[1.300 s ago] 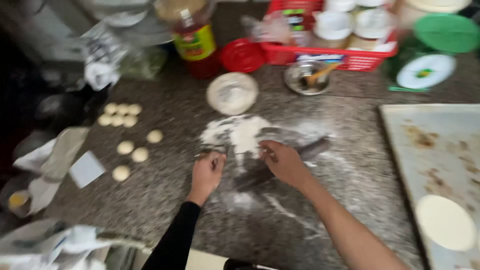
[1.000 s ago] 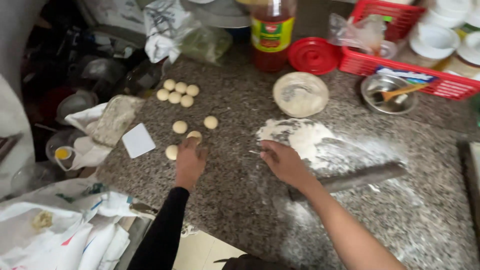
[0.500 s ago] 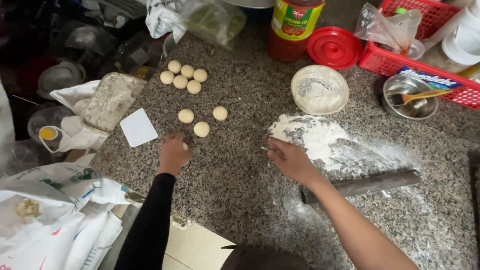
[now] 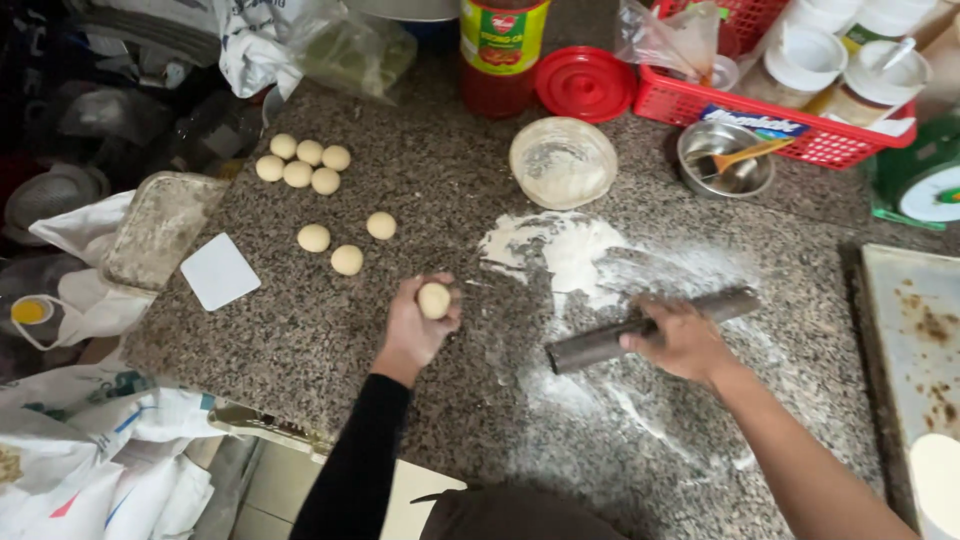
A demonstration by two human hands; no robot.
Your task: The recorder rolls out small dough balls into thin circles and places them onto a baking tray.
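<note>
The left hand (image 4: 415, 325) is closed around a small dough ball (image 4: 433, 299), fingers curled under it, holding it just left of the flour patch (image 4: 560, 250) on the granite counter (image 4: 300, 330). The right hand (image 4: 685, 340) is wrapped over the middle of a dark rolling pin (image 4: 600, 343), which lies slanted across the dusted stone just below and right of the flour patch. Well to the left of the flour patch sit the other dough balls (image 4: 330, 215): a tight cluster of five farther back and three looser ones nearer. A white plastic scraper (image 4: 220, 271) lies flat beyond them, further left still. Behind the flour patch stands a round flour bowl (image 4: 563, 162), and to its right a small steel bowl (image 4: 725, 160) beside a red basket (image 4: 780, 110).

The step in hand looks like bringing one ball to the floured spot for rolling. By my judgement the next move calls for setting the ball squarely onto the flour, then freeing the left hand to steady the pin's other end, so that pressure comes down evenly and the dough does not stick to bare stone
</note>
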